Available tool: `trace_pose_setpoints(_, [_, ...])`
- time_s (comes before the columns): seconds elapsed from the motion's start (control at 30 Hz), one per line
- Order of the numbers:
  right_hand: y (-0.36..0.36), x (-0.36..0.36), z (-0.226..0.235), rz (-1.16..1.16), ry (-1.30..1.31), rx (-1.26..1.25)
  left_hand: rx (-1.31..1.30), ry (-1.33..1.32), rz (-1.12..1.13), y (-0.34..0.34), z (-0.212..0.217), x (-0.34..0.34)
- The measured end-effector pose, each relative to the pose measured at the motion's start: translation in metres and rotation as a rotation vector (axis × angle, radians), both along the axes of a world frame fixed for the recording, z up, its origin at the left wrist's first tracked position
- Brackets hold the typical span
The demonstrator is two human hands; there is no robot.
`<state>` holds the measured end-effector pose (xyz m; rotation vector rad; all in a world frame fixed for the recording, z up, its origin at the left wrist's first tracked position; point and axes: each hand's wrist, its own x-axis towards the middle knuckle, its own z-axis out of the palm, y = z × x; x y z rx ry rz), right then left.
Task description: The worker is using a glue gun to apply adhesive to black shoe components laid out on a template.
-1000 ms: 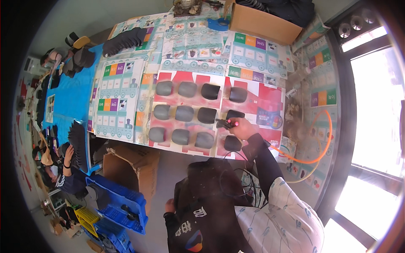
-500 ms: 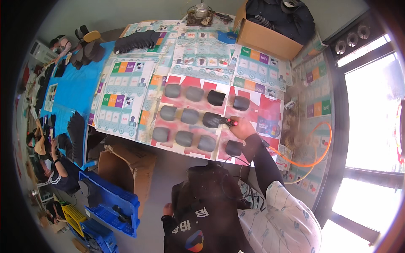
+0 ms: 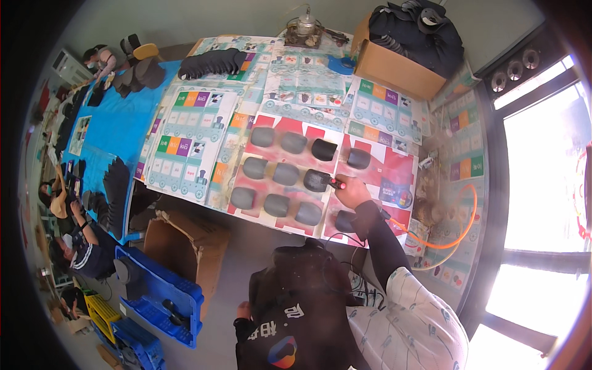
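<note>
My right hand (image 3: 354, 192) is closed round a small black spray gun with red ends (image 3: 337, 184). An orange hose (image 3: 459, 244) runs up to that hand. The gun's front is at the right edge of a dark rounded piece (image 3: 313, 179), and I cannot tell whether they touch. Grey rounded pieces (image 3: 285, 174) lie in rows to its left, with dusty grey marks around them. Darker ones lie nearby: a black piece (image 3: 324, 149) above and another (image 3: 357, 158) to the right. My left hand (image 3: 244, 310) hangs low beside my dark apron, its fingers too unclear to read.
Red and white printed sheets (image 3: 382, 159) lie under the pieces. Stacked black pieces (image 3: 213, 63) and a cardboard box (image 3: 398, 69) of dark parts stand farther back. A blue-covered table (image 3: 117, 132) is at left, with people beside it. Below are an open carton (image 3: 185, 246) and a blue crate (image 3: 163, 296).
The whole view has shifted slightly, so the table appears a little lower and farther right. My right hand stays with the spray gun beside the same dark piece.
</note>
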<state>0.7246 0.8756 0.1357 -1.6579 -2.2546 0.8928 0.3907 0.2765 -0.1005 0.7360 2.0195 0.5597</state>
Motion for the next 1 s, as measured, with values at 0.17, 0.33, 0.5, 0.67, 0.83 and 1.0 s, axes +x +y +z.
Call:
trace_pose_setpoints(0.17, [-0.001,-0.006,0.009,0.075,-0.037,-0.016,-0.012,0.053,-0.073,-0.002,-0.014,-0.009])
trace_pose_setpoints(0.33, [-0.002,-0.011,0.008,0.049,0.013,0.0,-0.059,-0.051,0.042,-0.007,-0.016,-0.012])
trace_pose_setpoints(0.5, [-0.004,-0.015,0.009,0.155,-0.11,-0.003,0.082,0.16,-0.129,-0.01,-0.007,-0.005])
trace_pose_setpoints(0.67, [-0.004,-0.02,0.007,0.159,-0.066,0.005,-0.047,-0.29,0.403,-0.015,-0.005,0.005])
trace_pose_setpoints(0.83, [-0.009,-0.018,0.01,0.228,-0.175,0.028,-0.095,-0.314,0.42,0.013,0.012,0.012])
trace_pose_setpoints(1.0, [-0.012,-0.027,0.016,0.209,-0.094,0.022,0.125,0.01,0.026,-0.025,-0.022,0.014])
